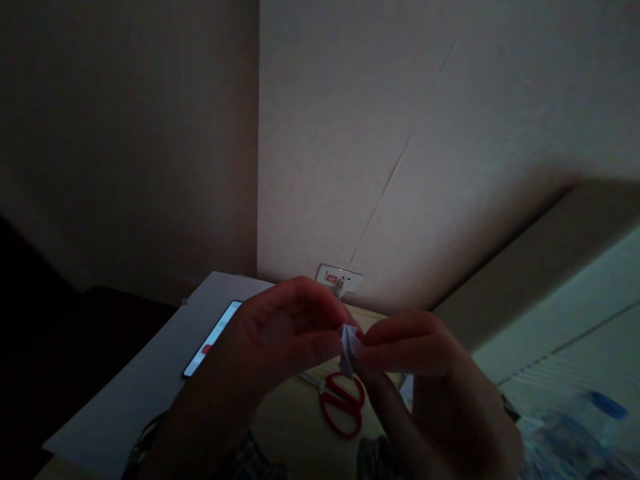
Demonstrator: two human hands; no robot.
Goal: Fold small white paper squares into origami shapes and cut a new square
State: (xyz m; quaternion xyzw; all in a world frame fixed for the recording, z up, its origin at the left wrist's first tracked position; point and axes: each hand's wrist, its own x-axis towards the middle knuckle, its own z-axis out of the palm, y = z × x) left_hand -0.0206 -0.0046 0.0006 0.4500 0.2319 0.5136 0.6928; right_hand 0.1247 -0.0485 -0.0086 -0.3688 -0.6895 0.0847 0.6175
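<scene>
A small folded piece of white paper (349,348) is pinched between both hands above the table. My left hand (280,340) grips its left side between thumb and fingers. From the right, my right hand (425,367) holds the other side with its fingertips. The paper has pointed, creased edges, and the fingers cover part of it. Below the paper lies a pair of scissors (344,405) with red handles; its blades point left and are partly behind my left hand.
On the wooden table (295,433), a large white sheet (135,393) lies at the left, with a lit phone (213,337) on it. Behind stands a wall with a socket and plug (340,278). Clear plastic with a blue cap (609,404) shows at the lower right.
</scene>
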